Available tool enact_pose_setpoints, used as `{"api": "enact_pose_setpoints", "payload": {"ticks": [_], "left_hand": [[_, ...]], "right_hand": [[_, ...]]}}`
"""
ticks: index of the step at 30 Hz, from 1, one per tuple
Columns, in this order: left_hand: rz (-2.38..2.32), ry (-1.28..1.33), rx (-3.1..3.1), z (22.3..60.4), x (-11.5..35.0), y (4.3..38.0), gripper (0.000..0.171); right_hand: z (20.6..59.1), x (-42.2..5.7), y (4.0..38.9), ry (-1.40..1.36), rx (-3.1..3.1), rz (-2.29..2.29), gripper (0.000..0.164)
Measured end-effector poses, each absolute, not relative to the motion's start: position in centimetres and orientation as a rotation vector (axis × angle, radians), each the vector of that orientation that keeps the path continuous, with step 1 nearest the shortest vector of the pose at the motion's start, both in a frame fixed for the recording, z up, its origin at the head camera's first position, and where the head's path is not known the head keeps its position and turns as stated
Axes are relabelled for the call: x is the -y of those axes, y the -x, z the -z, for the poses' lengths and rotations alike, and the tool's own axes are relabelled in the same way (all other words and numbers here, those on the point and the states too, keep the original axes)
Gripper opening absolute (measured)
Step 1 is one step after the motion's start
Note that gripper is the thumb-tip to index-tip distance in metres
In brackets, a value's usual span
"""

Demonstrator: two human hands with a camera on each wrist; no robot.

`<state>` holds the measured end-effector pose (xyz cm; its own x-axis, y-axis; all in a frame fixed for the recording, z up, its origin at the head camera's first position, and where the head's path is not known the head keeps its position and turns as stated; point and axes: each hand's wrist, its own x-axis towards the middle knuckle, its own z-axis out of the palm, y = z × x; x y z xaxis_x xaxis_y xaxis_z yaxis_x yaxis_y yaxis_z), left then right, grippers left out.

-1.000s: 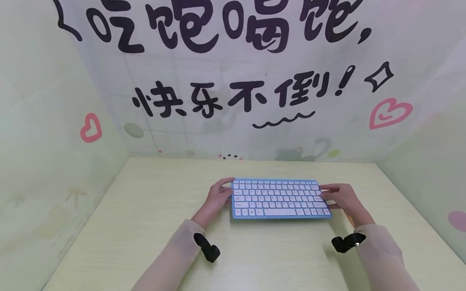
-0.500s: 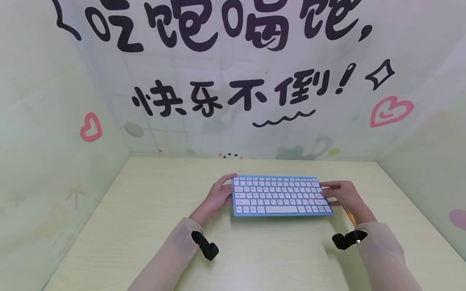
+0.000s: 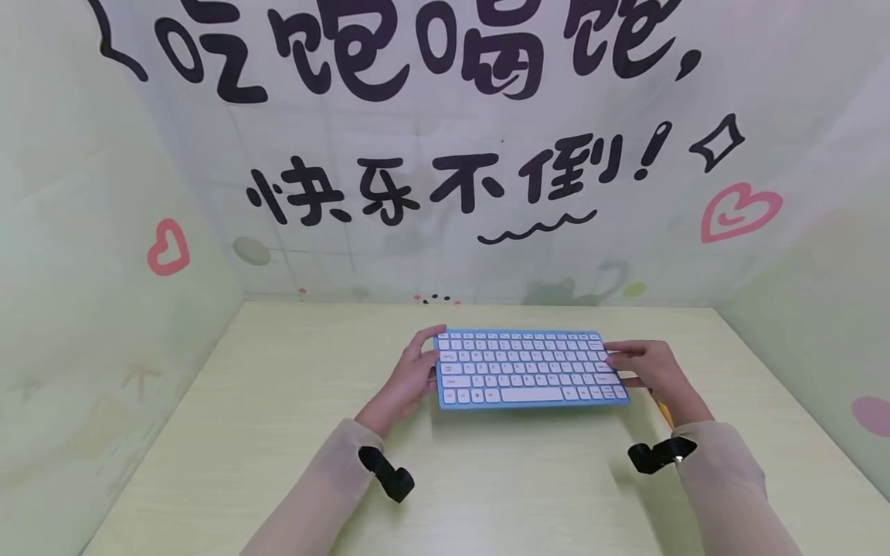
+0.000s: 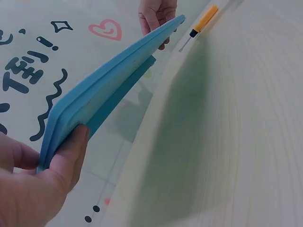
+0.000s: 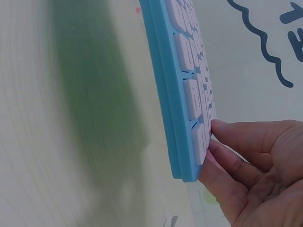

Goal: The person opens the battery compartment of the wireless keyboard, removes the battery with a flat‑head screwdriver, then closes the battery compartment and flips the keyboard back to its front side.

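A blue keyboard [image 3: 531, 369] with white keys is held above the table between both hands, its key side facing the head camera. My left hand [image 3: 408, 380] grips the left end, and in the left wrist view its fingers reach under the blue underside [image 4: 104, 97]. The opposite end is pinched by my right hand [image 3: 652, 371], with thumb and fingers on either face near the corner keys [image 5: 199, 142]. A screwdriver [image 4: 203, 22] with an orange handle lies on the table below the right hand; in the head view the right wrist mostly hides it.
The pale wooden table [image 3: 306, 355] runs back to a printed cloth wall [image 3: 389, 266] with dark lettering. Side walls stand to the left and right. A black wrist camera [image 3: 386, 472] is strapped on each sleeve.
The keyboard has risen slightly and shifted a little left in the head view, both hands moving with it. Both grips stay the same. The whole view has also shifted slightly left.
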<state>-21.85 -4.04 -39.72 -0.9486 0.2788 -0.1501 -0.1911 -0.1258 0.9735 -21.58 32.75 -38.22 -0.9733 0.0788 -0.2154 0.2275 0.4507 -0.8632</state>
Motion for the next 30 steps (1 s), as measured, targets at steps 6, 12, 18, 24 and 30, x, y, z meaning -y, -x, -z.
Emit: {"api": "enact_pose_setpoints", "payload": {"ticks": [6,12,18,24,30], "left_hand": [[-2.161,-0.106,-1.836,39.2,4.1,21.8,0.041],[-2.170,-0.117,-1.824,38.5,4.2,21.6,0.042],[-2.187,-0.164,-1.821,37.6,4.1,21.2,0.042],[-2.194,-0.210,-1.838,36.6,3.8,20.6,0.041],[-2.204,-0.220,-1.881,35.7,3.4,20.1,0.041]], "right_hand": [[38.2,-32.8,21.6,-0.257,-2.527,1.567,0.045],[38.6,-32.8,21.5,-0.211,-2.530,1.581,0.046],[38.7,-32.7,21.3,-0.188,-2.538,1.568,0.045],[38.7,-32.4,21.4,-0.181,-2.538,1.538,0.045],[38.8,-32.5,21.5,-0.170,-2.552,1.519,0.045]]}}
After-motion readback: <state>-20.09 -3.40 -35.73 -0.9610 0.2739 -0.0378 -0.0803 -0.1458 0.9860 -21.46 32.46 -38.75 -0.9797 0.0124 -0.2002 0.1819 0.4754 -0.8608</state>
